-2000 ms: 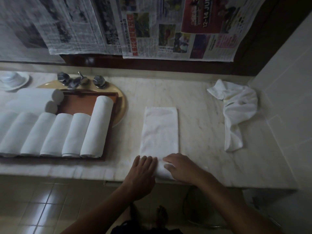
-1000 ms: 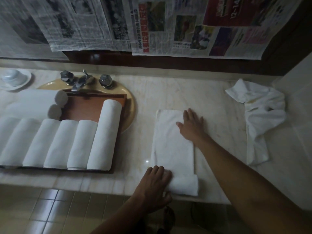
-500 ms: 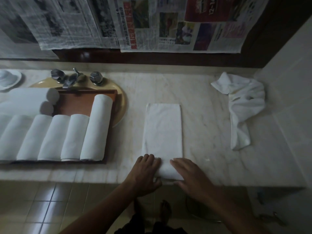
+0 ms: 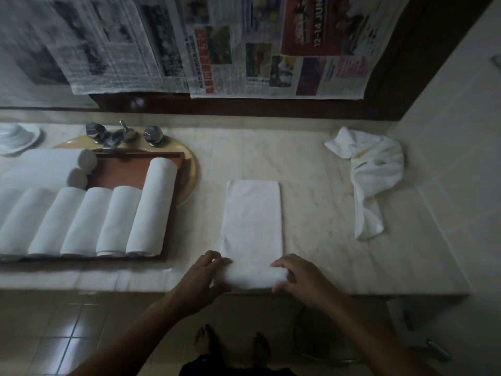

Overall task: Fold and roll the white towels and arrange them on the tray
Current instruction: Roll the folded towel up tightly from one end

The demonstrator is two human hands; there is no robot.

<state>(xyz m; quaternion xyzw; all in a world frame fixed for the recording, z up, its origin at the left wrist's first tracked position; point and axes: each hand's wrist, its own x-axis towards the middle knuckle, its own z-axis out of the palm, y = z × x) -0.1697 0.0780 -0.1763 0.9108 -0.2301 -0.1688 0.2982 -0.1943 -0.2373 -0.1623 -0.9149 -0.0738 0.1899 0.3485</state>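
Left hand (image 4: 200,280) and right hand (image 4: 301,280) clasp the towel's (image 4: 252,218) rolled end at the counter (image 4: 325,185) edge — bare marble alongside; eight rolls (image 4: 151,207) show on the tray (image 4: 119,177). One loose towel (image 4: 374,169) lies right.

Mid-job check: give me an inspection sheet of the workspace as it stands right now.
Surface: marble counter, pale, dimly lit.
Job's things: folded towel lies flat, near end rolled; rolled towels side by side on the wooden tray, which sits over the sink; crumpled towel far right.
Clutter: white dish far left; taps behind the tray.
Hands: left hand and right hand each grip an end of the roll.
Cables: dark loop on the floor, too dim to identify.
Surroundings: newspapers hang on the back wall; tiled floor.
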